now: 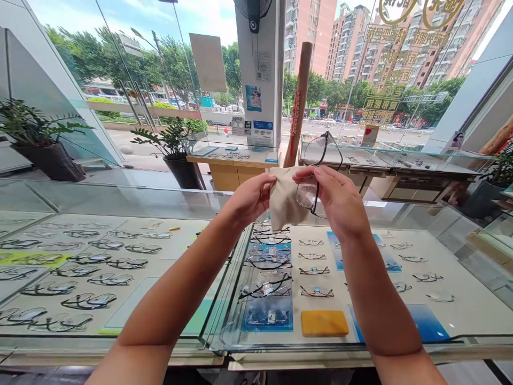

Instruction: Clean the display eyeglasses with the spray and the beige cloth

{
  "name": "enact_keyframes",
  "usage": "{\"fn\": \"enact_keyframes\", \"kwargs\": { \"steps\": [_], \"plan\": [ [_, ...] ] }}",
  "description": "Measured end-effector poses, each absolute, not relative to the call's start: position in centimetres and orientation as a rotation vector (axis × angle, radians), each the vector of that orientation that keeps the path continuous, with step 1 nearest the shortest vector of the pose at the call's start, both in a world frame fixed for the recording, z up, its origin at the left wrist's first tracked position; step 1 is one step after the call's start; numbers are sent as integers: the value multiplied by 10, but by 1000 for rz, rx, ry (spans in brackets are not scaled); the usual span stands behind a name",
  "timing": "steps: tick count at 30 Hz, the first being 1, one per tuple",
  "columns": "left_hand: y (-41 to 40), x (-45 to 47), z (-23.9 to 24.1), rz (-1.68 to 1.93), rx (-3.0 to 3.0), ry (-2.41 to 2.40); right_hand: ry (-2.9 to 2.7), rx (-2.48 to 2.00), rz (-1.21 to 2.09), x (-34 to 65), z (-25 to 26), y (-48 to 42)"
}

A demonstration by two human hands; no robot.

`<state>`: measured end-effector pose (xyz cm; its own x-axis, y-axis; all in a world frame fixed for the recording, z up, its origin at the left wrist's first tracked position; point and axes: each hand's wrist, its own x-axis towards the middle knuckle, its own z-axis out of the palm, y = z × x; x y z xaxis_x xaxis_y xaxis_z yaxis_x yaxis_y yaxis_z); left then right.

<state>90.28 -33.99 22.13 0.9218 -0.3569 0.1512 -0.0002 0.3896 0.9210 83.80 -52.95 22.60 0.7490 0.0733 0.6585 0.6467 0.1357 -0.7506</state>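
I hold a pair of black-framed glasses [318, 160] up in front of me, turned on end so that one lens stands above the other. My right hand [334, 200] is closed on the lower lens and frame. My left hand [252, 198] pinches a beige cleaning cloth [285, 200], which hangs against the lower lens. Both hands hover above a glass display counter [132, 200].
Under the counter glass lie rows of several spectacle frames [100, 262], blue pads [268, 315] and a yellow pad [324, 323]. Potted plants [176, 147] stand behind, with a second counter [232, 160], a white pillar [260, 69] and shop windows onto a street.
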Motion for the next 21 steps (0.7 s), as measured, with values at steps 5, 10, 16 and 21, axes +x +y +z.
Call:
{"fn": "enact_keyframes", "kwargs": {
  "steps": [5,10,16,21],
  "plan": [
    [-328,878,237,-99,1194,-436,-608,-1388,-567,846,221,-525],
    [-332,860,234,44,1319,-605,-610,-1346,-556,848,217,-520],
    [-337,858,229,56,1394,-686,-600,-1302,-533,848,215,-514],
    [-339,856,229,110,1398,-731,-585,-1292,-508,851,213,-510]
  ]
}}
